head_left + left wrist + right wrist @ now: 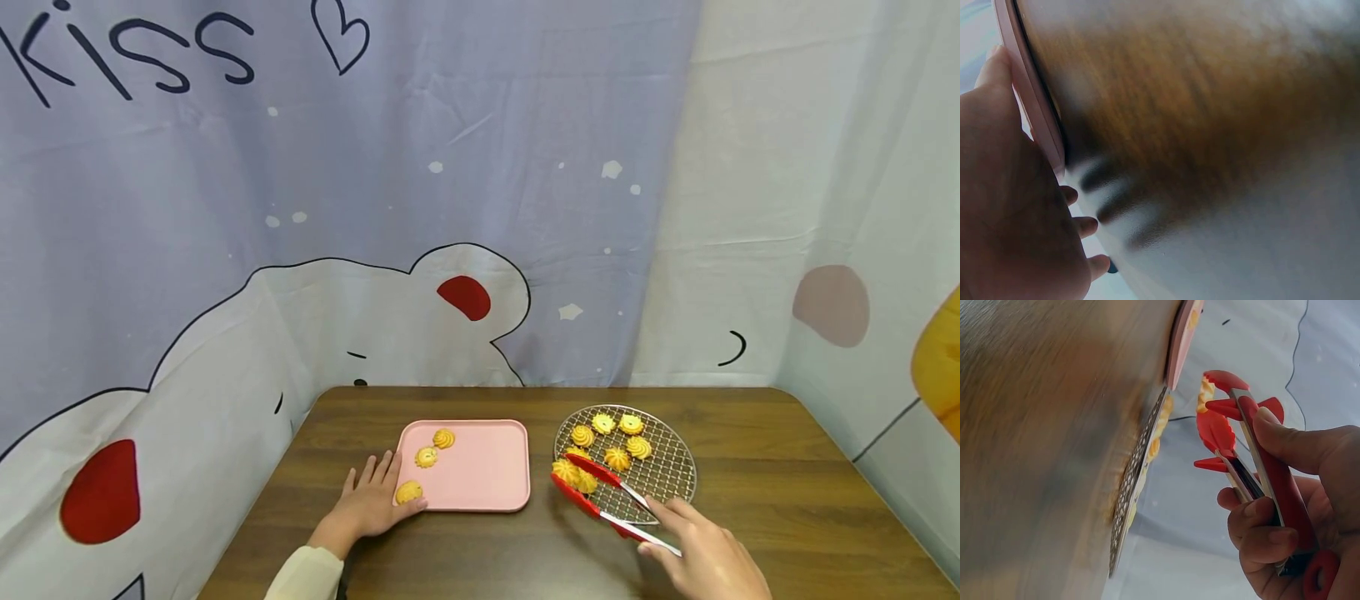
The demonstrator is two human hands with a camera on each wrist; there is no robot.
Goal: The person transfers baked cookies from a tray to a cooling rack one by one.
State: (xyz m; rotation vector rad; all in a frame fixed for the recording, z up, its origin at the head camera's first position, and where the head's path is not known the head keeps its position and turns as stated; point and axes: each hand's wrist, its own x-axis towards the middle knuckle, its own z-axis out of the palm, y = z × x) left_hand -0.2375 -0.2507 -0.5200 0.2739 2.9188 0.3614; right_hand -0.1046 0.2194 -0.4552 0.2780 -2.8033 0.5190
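Red-tipped metal tongs (637,533), held low over the near left part of the round wire rack (671,471), with one piped cookie (1205,397) pinched between the tips. Curled firmly round the handles: the right hand (708,546), in from the near right. In the right wrist view alone, a clear gap between that cookie and the rack, plus stubby red prongs (1224,409) on the tongs and a red ring (1321,575) at the back end; from the head, tips overlapping the rack's other cookies (639,447), with no lift readable. On the rack, several golden swirls, loosely spaced on the far side, bunched at near left.

Left of the rack, just beside: a pink rectangular tray (480,467), with three cookies (426,457) along the left side. Spread at the tray's near left corner: the left hand (372,502), empty, thumb along the near rim. In the left wrist view alone, dark blurred finger shapes on the glossy wooden bench (465,550). Beyond, a printed curtain (450,100) with "kiss" lettering at far left.
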